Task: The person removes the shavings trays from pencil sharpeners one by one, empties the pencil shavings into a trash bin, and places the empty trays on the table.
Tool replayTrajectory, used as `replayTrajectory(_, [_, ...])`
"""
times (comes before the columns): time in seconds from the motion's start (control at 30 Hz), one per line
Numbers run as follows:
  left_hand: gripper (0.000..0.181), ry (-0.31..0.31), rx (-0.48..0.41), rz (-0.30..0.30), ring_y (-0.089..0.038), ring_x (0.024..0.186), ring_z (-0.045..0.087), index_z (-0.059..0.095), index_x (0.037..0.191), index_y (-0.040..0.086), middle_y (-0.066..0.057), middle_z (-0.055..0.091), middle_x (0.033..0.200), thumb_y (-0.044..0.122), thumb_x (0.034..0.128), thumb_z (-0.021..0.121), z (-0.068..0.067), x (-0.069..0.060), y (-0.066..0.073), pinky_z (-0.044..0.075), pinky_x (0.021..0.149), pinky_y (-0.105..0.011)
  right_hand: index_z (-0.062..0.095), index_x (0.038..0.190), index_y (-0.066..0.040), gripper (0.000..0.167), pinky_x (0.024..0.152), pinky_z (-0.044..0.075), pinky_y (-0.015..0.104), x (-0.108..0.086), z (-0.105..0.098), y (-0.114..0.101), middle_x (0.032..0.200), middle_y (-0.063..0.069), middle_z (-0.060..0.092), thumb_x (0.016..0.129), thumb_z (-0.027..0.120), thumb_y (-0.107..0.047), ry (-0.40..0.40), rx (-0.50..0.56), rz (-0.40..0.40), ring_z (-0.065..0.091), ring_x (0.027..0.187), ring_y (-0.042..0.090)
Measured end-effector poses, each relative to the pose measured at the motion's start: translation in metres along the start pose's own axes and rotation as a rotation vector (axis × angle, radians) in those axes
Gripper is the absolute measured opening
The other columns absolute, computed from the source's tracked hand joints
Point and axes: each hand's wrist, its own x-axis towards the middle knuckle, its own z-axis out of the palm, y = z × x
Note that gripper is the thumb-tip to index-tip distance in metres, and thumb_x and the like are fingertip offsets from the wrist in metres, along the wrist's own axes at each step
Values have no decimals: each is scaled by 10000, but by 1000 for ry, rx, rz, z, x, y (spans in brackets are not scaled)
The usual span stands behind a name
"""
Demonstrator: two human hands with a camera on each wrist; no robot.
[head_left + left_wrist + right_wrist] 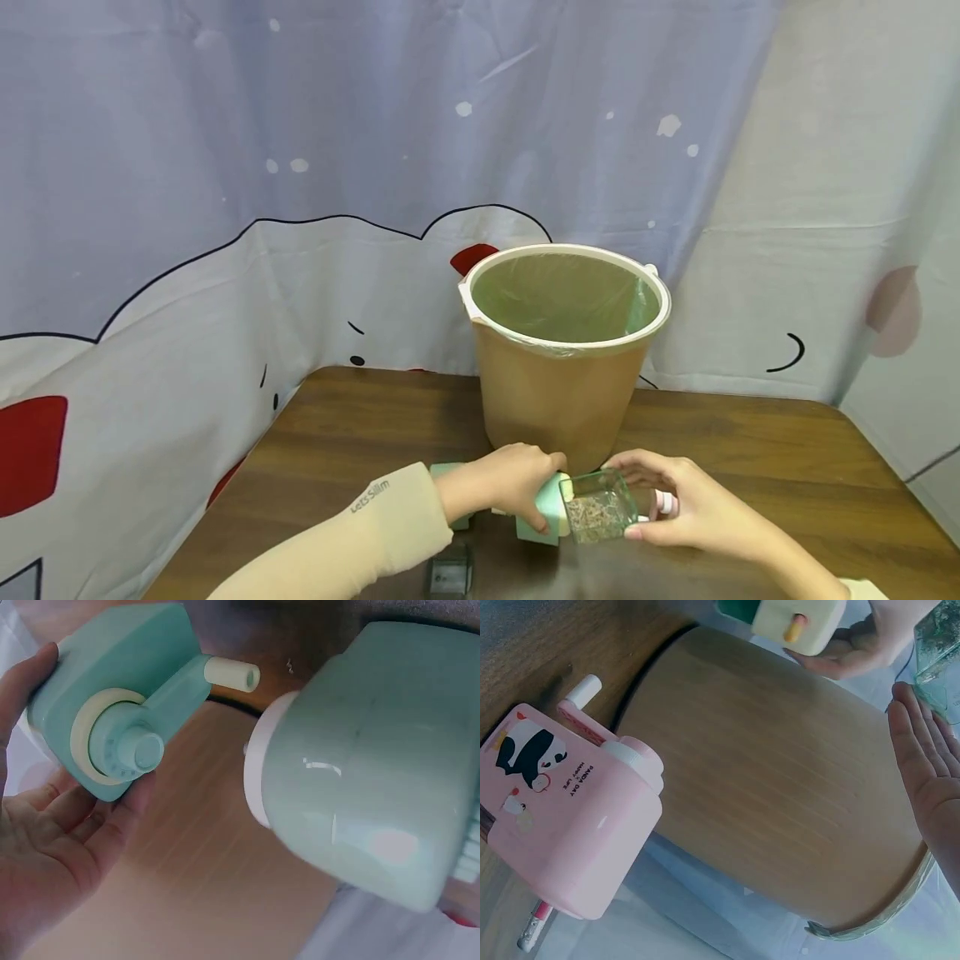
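A mint-green crank sharpener [550,510] with a cream front is held in my left hand [513,483], whose fingers curl over its body; the crank side faces the camera in the left wrist view [124,667]. My right hand [686,508] pinches a clear drawer [598,515] containing pencil shavings, tilted just beside the sharpener's front. In the right wrist view, my right hand [930,765] has its fingers against the clear drawer [939,645], while my left hand [862,649] grips the sharpener [799,622] alongside.
A tan bucket [558,392] with a clear liner stands behind my hands. A second mint sharpener [375,757] sits left of my left hand, with a dark clear box [450,575] nearer. A pink panda sharpener [577,810] with a pencil [534,926] stands right. Patterned fabric [360,125] hangs behind.
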Motion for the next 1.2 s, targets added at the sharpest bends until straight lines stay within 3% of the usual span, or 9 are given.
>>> replayTrajectory(0.23, [640, -59, -11, -15, -21, 660, 573, 545, 1156, 134, 73, 641, 840, 422, 661, 832, 10, 11, 4, 430, 616, -152, 527, 1195, -31, 497, 587, 475, 199, -1, -3, -1, 1032, 62, 664, 749, 748, -22, 8, -8, 8, 613, 846, 69])
replayTrajectory(0.5, [607, -1, -14, -79, -35, 712, 560, 549, 1083, 132, 70, 603, 845, 430, 641, 841, 20, 20, 5, 437, 638, -168, 550, 1183, -36, 503, 836, 471, 146, -2, -3, 0, 1083, 4, 658, 733, 775, -48, 51, -97, 15, 641, 953, 57])
replayTrajectory(0.83, [590, 43, 52, -96, -36, 719, 542, 618, 1021, 138, 71, 613, 868, 484, 602, 845, 28, 26, 5, 447, 660, -175, 545, 1189, -40, 511, 808, 475, 130, 3, -10, -5, 1062, 69, 671, 731, 770, -28, 113, -137, 67, 638, 963, 10])
replayTrajectory(1.03, [637, 57, 39, -96, -35, 778, 571, 606, 1072, 132, 67, 632, 910, 467, 591, 855, 29, 26, 6, 452, 708, -171, 556, 1193, -96, 517, 808, 473, 142, 5, -13, -9, 1060, 5, 685, 728, 782, -71, 152, -196, 129, 636, 953, -5])
replayTrajectory(1.2, [623, 67, 10, -115, -35, 772, 568, 604, 1049, 147, 70, 635, 895, 464, 579, 863, 30, 25, 7, 444, 709, -175, 550, 1207, -91, 524, 814, 494, 169, 8, -14, -12, 1119, -44, 658, 734, 772, -51, 188, -181, 158, 624, 984, -15])
